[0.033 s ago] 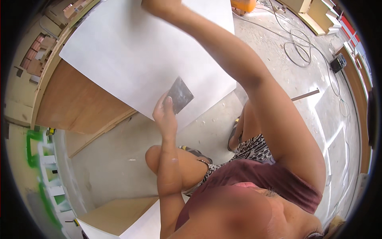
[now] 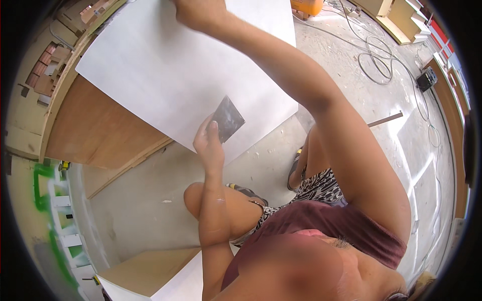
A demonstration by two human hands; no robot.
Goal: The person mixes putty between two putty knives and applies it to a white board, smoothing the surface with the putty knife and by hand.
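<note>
A dark grey, smudged square plate (image 2: 229, 120) is pinched in my left hand (image 2: 208, 140), its thumb lying across the face. That hand is over the near edge of a large white panel (image 2: 150, 65). My right arm reaches far across the same panel. At the top edge of the picture, my right hand (image 2: 203, 14) appears curled closed over the white surface. Its fingertips are cut off by the frame, so anything they grip is hidden.
Beneath the white panel is a brown wooden board (image 2: 100, 123). A looped hose (image 2: 376, 60) lies on the concrete floor to the right, near an orange machine (image 2: 307, 7) and a black box (image 2: 427, 79). A white-edged board (image 2: 150, 273) stands close by at lower left.
My right hand has shifted slightly left and its knuckles show a little more. My left hand and the grey plate have hardly moved.
</note>
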